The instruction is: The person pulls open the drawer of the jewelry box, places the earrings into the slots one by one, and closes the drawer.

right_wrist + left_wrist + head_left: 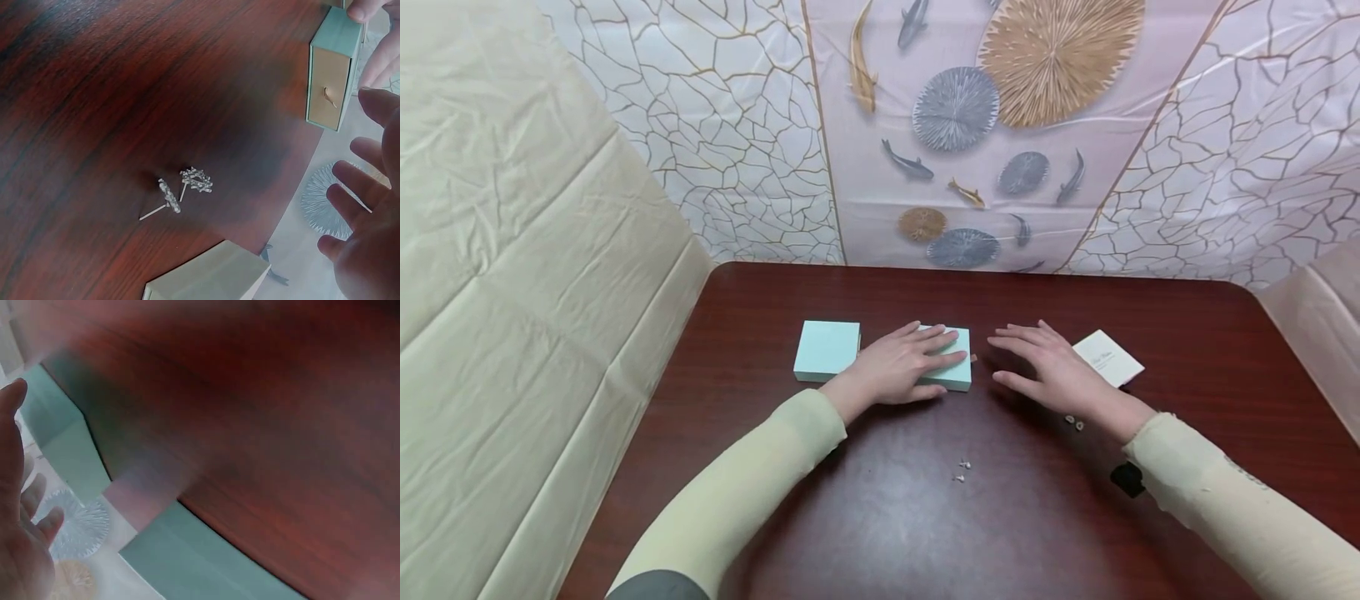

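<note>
- Currently, the left hand [901, 364] rests, fingers apart, on a mint box [952, 376].
- The right hand [1051, 368] hovers, fingers apart, near a white box [1108, 357].
- Small earrings [170, 199] lie on the bench [850, 517].

A closed mint-green box [955, 374] lies flat under the left fingers [946, 361].

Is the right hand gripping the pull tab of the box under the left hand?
No, the head view shows the right hand apart from the pull tab, with wooden tabletop between them.
</note>
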Motion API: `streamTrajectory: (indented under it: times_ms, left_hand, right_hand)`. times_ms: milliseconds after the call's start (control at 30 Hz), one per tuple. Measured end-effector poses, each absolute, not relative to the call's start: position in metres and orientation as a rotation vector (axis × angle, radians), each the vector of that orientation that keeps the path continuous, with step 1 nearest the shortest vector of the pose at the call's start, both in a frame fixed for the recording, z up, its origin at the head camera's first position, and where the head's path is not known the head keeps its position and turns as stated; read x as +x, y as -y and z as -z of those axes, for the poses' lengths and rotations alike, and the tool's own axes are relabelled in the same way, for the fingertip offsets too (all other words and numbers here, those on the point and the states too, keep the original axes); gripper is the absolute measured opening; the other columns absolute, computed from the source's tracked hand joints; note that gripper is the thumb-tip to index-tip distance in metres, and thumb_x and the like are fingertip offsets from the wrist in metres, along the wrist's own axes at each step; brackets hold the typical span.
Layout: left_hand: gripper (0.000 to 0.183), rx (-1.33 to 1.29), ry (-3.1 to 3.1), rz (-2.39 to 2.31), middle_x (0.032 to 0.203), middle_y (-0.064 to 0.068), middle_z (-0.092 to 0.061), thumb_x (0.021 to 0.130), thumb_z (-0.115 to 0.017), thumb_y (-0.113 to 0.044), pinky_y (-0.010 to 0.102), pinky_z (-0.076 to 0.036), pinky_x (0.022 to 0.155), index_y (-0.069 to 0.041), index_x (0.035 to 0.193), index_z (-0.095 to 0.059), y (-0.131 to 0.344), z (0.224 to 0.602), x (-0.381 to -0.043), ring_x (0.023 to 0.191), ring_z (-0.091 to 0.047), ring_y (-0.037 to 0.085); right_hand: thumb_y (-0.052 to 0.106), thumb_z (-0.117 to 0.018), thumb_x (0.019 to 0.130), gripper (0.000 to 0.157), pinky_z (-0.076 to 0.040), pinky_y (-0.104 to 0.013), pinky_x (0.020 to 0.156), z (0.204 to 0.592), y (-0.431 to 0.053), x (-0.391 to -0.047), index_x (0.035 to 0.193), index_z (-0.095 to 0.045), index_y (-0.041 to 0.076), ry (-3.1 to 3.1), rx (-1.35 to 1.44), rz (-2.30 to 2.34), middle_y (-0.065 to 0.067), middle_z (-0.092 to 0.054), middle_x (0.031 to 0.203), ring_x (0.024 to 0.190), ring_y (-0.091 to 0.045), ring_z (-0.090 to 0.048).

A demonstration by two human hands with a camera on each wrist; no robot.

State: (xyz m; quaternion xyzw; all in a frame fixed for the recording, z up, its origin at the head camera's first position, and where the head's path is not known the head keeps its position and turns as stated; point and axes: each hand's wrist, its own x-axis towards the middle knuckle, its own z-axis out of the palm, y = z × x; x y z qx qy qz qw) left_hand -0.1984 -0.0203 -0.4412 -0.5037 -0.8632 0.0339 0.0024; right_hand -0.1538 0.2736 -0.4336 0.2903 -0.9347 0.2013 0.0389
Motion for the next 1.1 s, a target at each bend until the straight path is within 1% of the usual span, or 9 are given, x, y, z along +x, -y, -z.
streamTrajectory:
  times_ms: [200, 467, 667, 967, 1100]
  left_hand:
    - [0.066, -1.662, 2.625, -0.181, 0.175, 0.005, -0.032, 0.110, -0.050, -0.057, 0.049, -0.025, 0.131, -0.029, 0.168, -0.039, 0.021, 0.442, -0.206, 0.162, -0.029, 0.024]
    - [0.067, -1.728, 2.613, -0.210, 0.174, 0.005, -0.033, 0.110, -0.053, -0.056, 0.048, -0.026, 0.130, -0.029, 0.169, -0.035, 0.025, 0.445, -0.211, 0.161, -0.029, 0.024]
    - [0.067, -1.766, 2.583, -0.195, 0.174, 0.008, -0.032, 0.111, -0.053, -0.053, 0.046, -0.030, 0.129, -0.027, 0.170, -0.034, 0.027, 0.449, -0.213, 0.161, -0.031, 0.026]
    - [0.067, -1.782, 2.526, -0.212, 0.174, 0.008, -0.032, 0.110, -0.052, -0.055, 0.046, -0.025, 0.131, -0.027, 0.169, -0.035, 0.028, 0.448, -0.217, 0.162, -0.028, 0.025]
    - [0.064, -1.815, 2.481, -0.217, 0.173, 0.007, -0.035, 0.111, -0.052, -0.053, 0.044, -0.028, 0.130, -0.026, 0.167, -0.040, 0.027, 0.447, -0.220, 0.161, -0.032, 0.026]
  right_hand:
    - [0.026, -0.079, 0.099, 0.054, -0.022, -0.074, 0.122, 0.435, -0.272, -0.155, 0.147, -0.064, 0.005, 2.878, 0.891, -0.613, -0.022, -0.062, 0.149, 0.144, -0.044, -0.051]
    - [0.026, -0.077, 0.101, 0.050, -0.018, -0.074, 0.123, 0.436, -0.272, -0.157, 0.145, -0.066, 0.006, 2.905, 0.886, -0.613, -0.020, -0.062, 0.150, 0.146, -0.042, -0.049]
    - [0.025, -0.077, 0.100, 0.047, -0.019, -0.076, 0.122, 0.438, -0.272, -0.156, 0.144, -0.069, 0.009, 2.891, 0.891, -0.614, -0.020, -0.063, 0.148, 0.145, -0.044, -0.049]
    - [0.026, -0.077, 0.100, 0.046, -0.018, -0.076, 0.122, 0.436, -0.270, -0.161, 0.143, -0.069, 0.008, 2.898, 0.884, -0.606, -0.020, -0.062, 0.150, 0.146, -0.044, -0.049]
    - [0.025, -0.076, 0.101, 0.045, -0.018, -0.076, 0.122, 0.437, -0.271, -0.161, 0.143, -0.069, 0.009, 2.903, 0.878, -0.609, -0.020, -0.062, 0.150, 0.146, -0.044, -0.049]
